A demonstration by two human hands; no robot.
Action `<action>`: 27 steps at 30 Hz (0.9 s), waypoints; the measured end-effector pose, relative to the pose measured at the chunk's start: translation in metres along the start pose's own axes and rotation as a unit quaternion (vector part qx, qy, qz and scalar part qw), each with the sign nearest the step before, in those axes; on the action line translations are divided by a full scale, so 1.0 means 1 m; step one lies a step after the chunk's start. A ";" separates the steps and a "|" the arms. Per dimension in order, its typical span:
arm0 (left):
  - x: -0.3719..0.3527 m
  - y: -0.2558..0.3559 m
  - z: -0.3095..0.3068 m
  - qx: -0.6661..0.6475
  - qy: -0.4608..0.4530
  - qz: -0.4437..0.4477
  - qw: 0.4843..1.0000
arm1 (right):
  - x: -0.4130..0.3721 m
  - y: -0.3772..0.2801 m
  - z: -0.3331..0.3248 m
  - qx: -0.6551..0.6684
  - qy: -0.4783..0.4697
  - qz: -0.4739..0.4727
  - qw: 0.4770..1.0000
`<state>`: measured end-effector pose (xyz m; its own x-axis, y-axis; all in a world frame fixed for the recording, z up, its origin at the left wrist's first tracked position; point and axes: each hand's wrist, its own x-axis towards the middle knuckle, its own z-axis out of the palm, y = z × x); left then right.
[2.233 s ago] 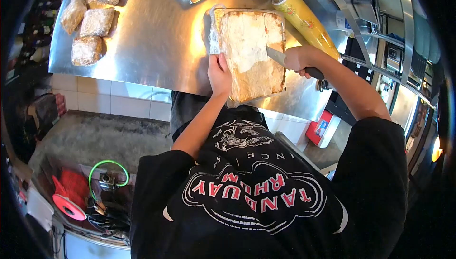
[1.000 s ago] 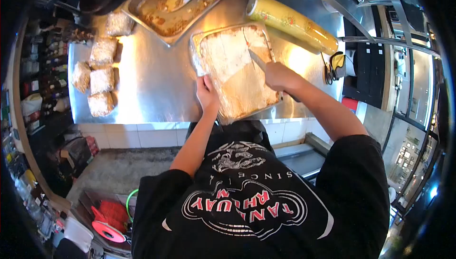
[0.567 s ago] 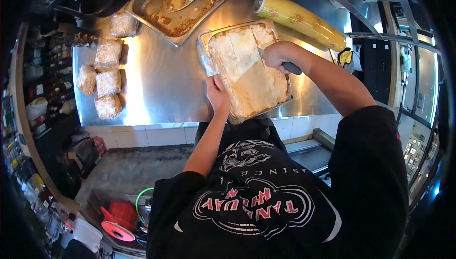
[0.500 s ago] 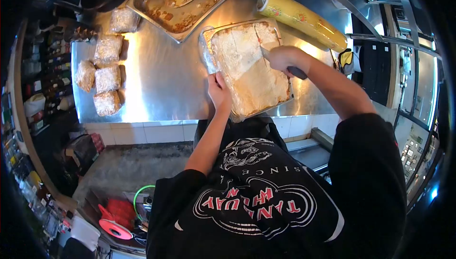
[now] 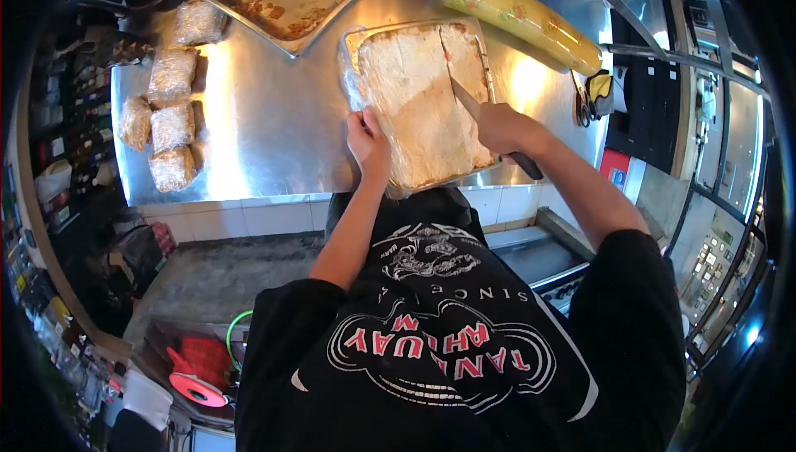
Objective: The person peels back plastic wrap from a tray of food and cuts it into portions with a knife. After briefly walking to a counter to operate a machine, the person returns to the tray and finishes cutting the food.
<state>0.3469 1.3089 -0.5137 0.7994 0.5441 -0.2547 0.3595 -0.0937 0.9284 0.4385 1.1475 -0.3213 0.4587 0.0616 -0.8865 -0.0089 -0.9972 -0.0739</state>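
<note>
on a steel table (image 5: 274, 133), the filled tray (image 5: 487, 79) holds pale-topped food (image 5: 419, 128); a food-smeared pan (image 5: 348, 9) lies beyond its left corner, a yellow roll (image 5: 521, 17) beyond its right, wrapped packets (image 5: 172, 124) well left. fingers of the left hand (image 5: 370, 147) bend at the tray's left edge, their grip unclear; the right hand (image 5: 509, 132) clamps a knife (image 5: 468, 101), its blade over the tray's right half.

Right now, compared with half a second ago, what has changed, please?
The right hand has drawn the knife across the pale slab toward the black shirt. Nothing was newly taken or released: the knife stays gripped, the left hand stays at the left edge of the tray. Wrapped packs and yellow roll keep their places.
</note>
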 end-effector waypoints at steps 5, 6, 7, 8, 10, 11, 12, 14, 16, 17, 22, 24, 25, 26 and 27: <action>-0.003 0.000 0.000 0.010 -0.004 0.007 1.000 | 0.016 0.024 0.001 0.088 -0.080 0.025 0.993; -0.003 -0.001 -0.001 0.012 -0.008 0.008 1.000 | 0.017 0.021 -0.001 0.065 -0.087 0.032 0.994; -0.001 -0.001 -0.001 0.012 -0.012 0.009 1.000 | 0.018 0.018 -0.002 0.042 -0.091 0.038 0.994; 0.000 -0.001 0.001 0.012 -0.012 0.011 1.000 | 0.018 0.016 -0.003 0.024 -0.085 0.043 0.995; -0.001 -0.001 0.001 -0.011 -0.019 -0.001 1.000 | 0.018 0.012 -0.006 0.012 -0.083 0.042 0.996; -0.001 -0.002 0.001 -0.010 -0.019 -0.001 1.000 | 0.018 0.010 -0.007 -0.002 -0.080 0.043 0.996; -0.001 -0.002 0.001 -0.017 -0.021 0.003 1.000 | 0.018 0.006 -0.008 -0.002 -0.082 0.043 0.996; -0.002 -0.003 0.000 -0.023 -0.023 0.006 0.999 | 0.018 0.001 -0.010 -0.031 -0.079 0.052 0.995; -0.001 -0.001 0.001 -0.016 -0.021 -0.008 1.000 | 0.026 0.004 -0.002 -0.028 -0.072 0.058 0.995; -0.001 -0.001 0.000 -0.014 -0.020 -0.010 1.000 | 0.031 0.005 0.004 -0.025 -0.066 0.063 0.996; -0.002 0.002 0.000 -0.017 -0.010 -0.004 1.000 | 0.053 0.029 0.060 0.000 0.072 0.018 0.997; -0.002 -0.002 0.002 -0.018 -0.006 0.006 1.000 | 0.049 0.030 0.080 0.015 0.173 -0.005 0.985; -0.001 -0.004 0.002 -0.018 -0.004 0.019 1.000 | 0.048 0.028 0.088 0.014 0.174 -0.005 0.985; 0.001 -0.006 0.002 -0.019 -0.002 0.019 1.000 | 0.052 0.029 0.100 0.039 0.203 0.020 0.978; 0.001 -0.007 0.004 -0.020 0.000 0.018 1.000 | 0.056 0.032 0.111 0.063 0.233 0.046 0.969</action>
<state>0.3473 1.3071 -0.5216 0.8116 0.5407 -0.2210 0.3114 -0.0804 0.9469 0.3650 1.1232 -0.4246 0.8018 -0.0822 -0.5919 -0.1643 -0.9826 -0.0862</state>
